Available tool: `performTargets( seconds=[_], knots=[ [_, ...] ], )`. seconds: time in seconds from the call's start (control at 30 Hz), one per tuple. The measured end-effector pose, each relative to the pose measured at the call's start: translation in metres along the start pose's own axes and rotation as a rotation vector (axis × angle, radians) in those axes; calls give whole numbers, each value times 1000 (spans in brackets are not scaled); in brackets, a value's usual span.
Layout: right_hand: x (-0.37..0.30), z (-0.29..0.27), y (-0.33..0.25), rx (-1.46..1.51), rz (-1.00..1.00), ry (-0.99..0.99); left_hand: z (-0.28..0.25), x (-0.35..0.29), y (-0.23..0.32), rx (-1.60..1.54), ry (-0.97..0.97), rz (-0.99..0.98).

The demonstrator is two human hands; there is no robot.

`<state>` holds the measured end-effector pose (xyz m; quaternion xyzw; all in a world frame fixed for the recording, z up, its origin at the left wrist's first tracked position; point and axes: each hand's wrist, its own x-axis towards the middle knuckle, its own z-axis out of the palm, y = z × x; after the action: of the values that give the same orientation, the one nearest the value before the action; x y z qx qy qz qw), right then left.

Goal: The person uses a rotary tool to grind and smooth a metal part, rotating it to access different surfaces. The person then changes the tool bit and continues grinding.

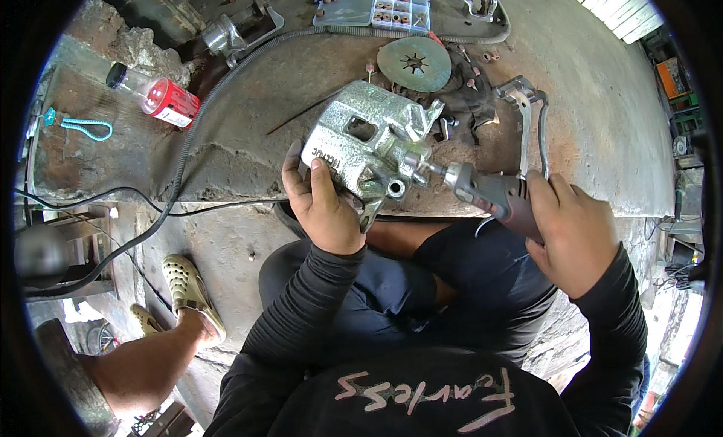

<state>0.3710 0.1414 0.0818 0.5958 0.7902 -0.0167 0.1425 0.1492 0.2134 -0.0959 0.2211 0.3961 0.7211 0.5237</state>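
My left hand grips a silver brake caliper by its lower left side, fingers wrapped round it and thumb on its face. The caliper is tilted over the near edge of the concrete slab. In my right hand is a grey rotary tool, held by its body with the fingers closed round it. The tool's tip points left and meets the caliper's right side near a round boss; whether it touches cannot be made out. Behind the caliper lies a greenish slotted disc.
A compartment box of small bits stands at the back. A metal bracket lies to the right, another caliper part far left. A red-labelled bottle and a ribbed hose are on the left. Another person's leg shows lower left.
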Motion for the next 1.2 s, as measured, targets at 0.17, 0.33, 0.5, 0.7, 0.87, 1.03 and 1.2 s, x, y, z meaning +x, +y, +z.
performTargets(
  seconds=[0.17,0.33,0.5,0.7,0.87,1.03,1.2],
  knots=[
    [3,-4,2,-19,0,-3,-1,1,-4,-26,8,13],
    [2,-6,-2,-32,-12,1,-3,2,-6,-43,8,5],
    [7,-2,5,-45,15,2,-2,1,-5,-36,6,-2],
    [-6,0,8,-80,55,-39,-3,1,-7,-17,19,1],
    [-1,18,14,9,85,-145,-7,3,-7,30,12,14],
    [-10,19,17,124,128,57,-2,-1,-3,-12,26,-18],
    [-3,17,7,107,45,41,2,-2,2,-30,6,-22]
  ],
)
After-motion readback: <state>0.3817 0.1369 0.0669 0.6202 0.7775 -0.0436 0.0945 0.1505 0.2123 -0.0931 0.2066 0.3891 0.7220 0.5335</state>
